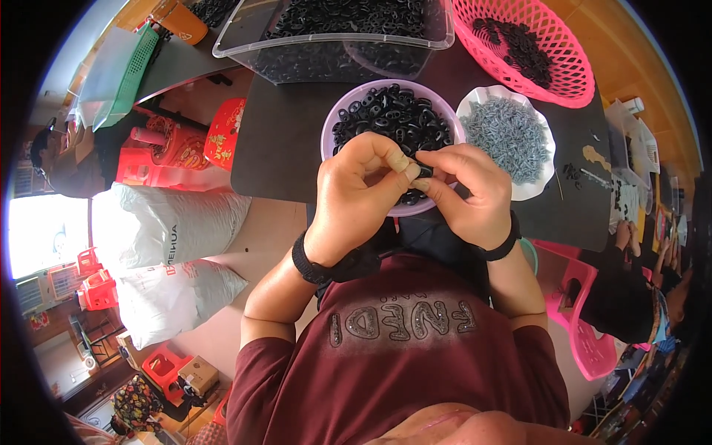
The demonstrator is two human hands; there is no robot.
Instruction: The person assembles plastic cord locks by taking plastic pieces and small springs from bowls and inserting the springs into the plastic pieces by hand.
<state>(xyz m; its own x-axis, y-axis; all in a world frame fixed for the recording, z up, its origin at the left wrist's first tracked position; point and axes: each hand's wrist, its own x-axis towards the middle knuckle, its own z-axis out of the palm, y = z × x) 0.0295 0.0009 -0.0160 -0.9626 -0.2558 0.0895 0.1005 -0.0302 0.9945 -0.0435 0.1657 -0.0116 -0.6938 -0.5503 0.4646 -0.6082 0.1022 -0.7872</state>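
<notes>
Both hands meet over a lilac bowl (327,133) heaped with small black oval plastic pieces (393,111). Between the fingertips is one small black plastic piece (425,170). My left hand (360,182) pinches at its left end, with what looks like tape or a covering on its thumb and finger. My right hand (475,189) pinches the same piece from the right. Just right of the bowl, a white scalloped dish (547,159) holds many small grey-blue translucent pieces (508,137). Whether a grey-blue piece is also between the fingers cannot be made out.
Behind the bowl, a clear plastic bin (334,55) is full of black pieces. A pink woven basket (575,74) with black pieces stands far right on the dark table (274,148). White sacks (178,222) lie at left; a pink chair (586,326) is at right. Other people work at both sides.
</notes>
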